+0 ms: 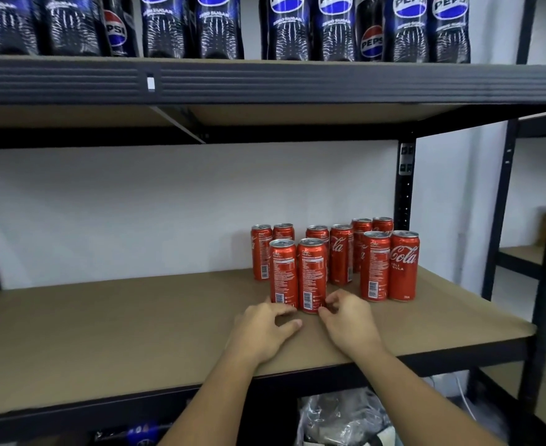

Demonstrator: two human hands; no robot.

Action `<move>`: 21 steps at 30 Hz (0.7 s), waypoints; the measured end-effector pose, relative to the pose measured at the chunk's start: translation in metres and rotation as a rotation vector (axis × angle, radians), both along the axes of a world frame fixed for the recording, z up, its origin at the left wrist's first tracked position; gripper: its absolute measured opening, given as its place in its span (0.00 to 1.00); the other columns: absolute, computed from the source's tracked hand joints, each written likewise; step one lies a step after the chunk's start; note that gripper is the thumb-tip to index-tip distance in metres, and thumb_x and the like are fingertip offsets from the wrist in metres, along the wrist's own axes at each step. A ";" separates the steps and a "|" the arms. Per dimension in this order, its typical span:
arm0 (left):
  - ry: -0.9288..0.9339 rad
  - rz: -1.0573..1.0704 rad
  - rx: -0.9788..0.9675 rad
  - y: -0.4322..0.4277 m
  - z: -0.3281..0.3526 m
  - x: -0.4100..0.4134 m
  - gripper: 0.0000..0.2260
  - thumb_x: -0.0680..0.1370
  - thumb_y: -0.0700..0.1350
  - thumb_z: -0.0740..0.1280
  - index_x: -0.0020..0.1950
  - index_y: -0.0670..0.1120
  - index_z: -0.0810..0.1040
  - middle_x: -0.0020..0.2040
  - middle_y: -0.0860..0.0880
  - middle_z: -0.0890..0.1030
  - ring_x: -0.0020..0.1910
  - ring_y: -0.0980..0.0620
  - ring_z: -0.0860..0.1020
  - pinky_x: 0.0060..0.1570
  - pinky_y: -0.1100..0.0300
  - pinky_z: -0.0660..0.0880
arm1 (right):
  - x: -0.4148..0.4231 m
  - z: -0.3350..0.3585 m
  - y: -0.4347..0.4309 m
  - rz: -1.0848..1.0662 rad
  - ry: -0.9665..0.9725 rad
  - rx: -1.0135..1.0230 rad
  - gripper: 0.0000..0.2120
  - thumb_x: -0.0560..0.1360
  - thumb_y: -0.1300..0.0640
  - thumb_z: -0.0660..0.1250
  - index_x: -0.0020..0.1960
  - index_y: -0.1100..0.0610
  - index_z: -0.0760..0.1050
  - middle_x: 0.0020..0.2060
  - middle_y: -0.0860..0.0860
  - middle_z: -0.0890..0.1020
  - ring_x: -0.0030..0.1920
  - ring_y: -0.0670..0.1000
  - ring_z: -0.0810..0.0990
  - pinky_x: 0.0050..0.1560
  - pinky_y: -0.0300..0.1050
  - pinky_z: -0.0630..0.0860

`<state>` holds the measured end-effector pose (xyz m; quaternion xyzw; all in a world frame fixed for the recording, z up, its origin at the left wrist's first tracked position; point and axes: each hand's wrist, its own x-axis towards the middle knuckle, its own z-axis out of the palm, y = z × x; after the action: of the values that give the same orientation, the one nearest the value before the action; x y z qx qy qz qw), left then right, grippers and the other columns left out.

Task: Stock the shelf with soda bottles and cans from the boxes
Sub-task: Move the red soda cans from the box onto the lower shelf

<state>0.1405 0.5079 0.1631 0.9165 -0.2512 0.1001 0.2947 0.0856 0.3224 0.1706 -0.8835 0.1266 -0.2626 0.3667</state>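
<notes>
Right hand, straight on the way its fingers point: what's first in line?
The right can of the front pair. The right hand points forward-left at that can's base and seems to touch it already, though contact is hard to confirm from this view.

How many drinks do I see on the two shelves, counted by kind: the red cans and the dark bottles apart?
Red Coca-Cola cans, lower shelf: 10
Dark Pepsi bottles, upper shelf, tops cut off by the frame: 10
Total: 20

White wall (136, 214) behind, crumpled clear plastic wrap (339, 416) below, neighbouring rack (529, 252) at right.
</notes>
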 end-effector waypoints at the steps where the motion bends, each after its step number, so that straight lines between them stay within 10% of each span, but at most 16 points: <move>1: 0.003 -0.001 0.008 0.000 -0.001 0.001 0.30 0.68 0.74 0.60 0.66 0.65 0.77 0.71 0.58 0.77 0.67 0.55 0.76 0.69 0.49 0.72 | 0.001 0.000 0.000 0.002 0.008 -0.012 0.10 0.78 0.54 0.72 0.57 0.55 0.80 0.52 0.50 0.84 0.51 0.49 0.81 0.52 0.41 0.77; 21: 0.068 -0.007 0.397 0.005 0.021 -0.026 0.25 0.83 0.65 0.53 0.79 0.60 0.64 0.80 0.50 0.65 0.76 0.44 0.65 0.76 0.41 0.60 | -0.018 0.013 0.008 0.137 0.218 -0.240 0.17 0.78 0.44 0.62 0.63 0.50 0.78 0.53 0.50 0.84 0.54 0.54 0.81 0.56 0.52 0.79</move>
<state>0.1140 0.5130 0.1841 0.9587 -0.2589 0.0164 0.1168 0.0673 0.3303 0.1837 -0.9507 0.0730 -0.1527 0.2599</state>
